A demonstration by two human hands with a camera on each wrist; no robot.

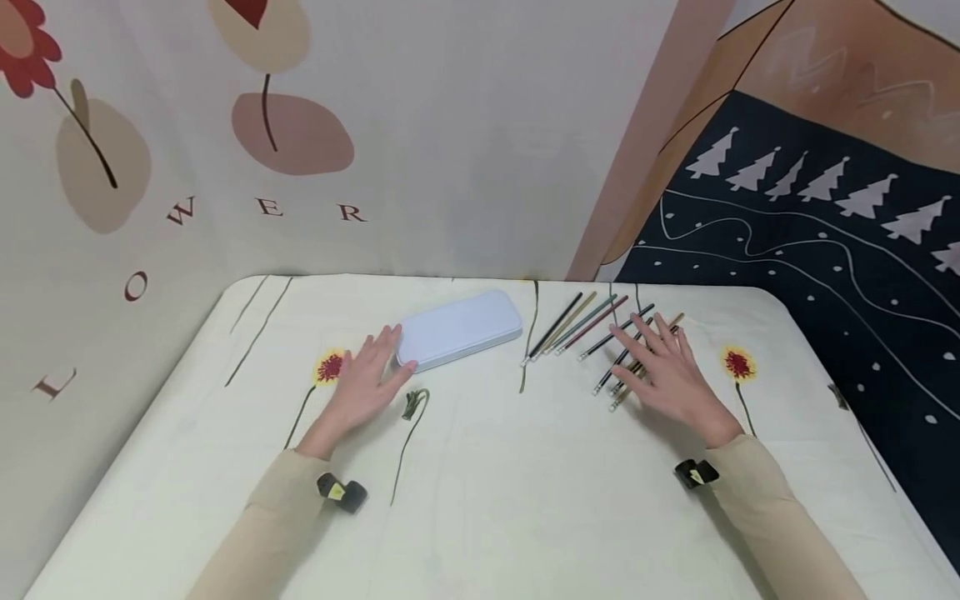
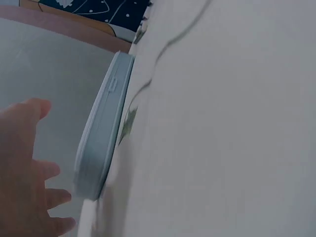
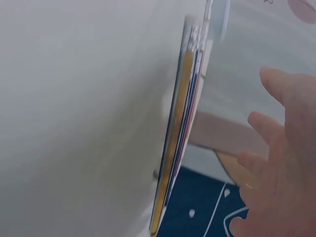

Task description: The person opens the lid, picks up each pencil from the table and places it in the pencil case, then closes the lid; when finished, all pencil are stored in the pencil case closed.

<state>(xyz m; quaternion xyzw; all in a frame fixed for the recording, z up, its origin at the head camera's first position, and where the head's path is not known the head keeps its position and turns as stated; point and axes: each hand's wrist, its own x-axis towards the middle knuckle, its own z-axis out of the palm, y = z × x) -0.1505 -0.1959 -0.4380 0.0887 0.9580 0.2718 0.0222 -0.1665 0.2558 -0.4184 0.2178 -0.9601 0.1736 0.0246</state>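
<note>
A pale blue zipped case, like a pencil case [image 1: 459,330], lies flat on the table left of the pencils. My left hand [image 1: 363,383] hovers by its left end, fingers spread and fairly straight; in the left wrist view a gap shows between the hand [image 2: 19,168] and the case [image 2: 104,128]. To the right lie several pencils [image 1: 593,325] in dark, gold, green and maroon, their eraser ends towards me. Above the rightmost ones my right hand [image 1: 671,379] is spread, partly hiding them. Seen from the right wrist, that hand [image 3: 289,153] stands apart from the yellow pencil [image 3: 175,128].
A white cloth printed with flowers covers the table [image 1: 480,483]. Behind it hangs a pale curtain [image 1: 480,167] with letters and flower prints. At the right is a dark cloth with white trees [image 1: 825,250]. Each wrist wears a small black camera [image 1: 342,492].
</note>
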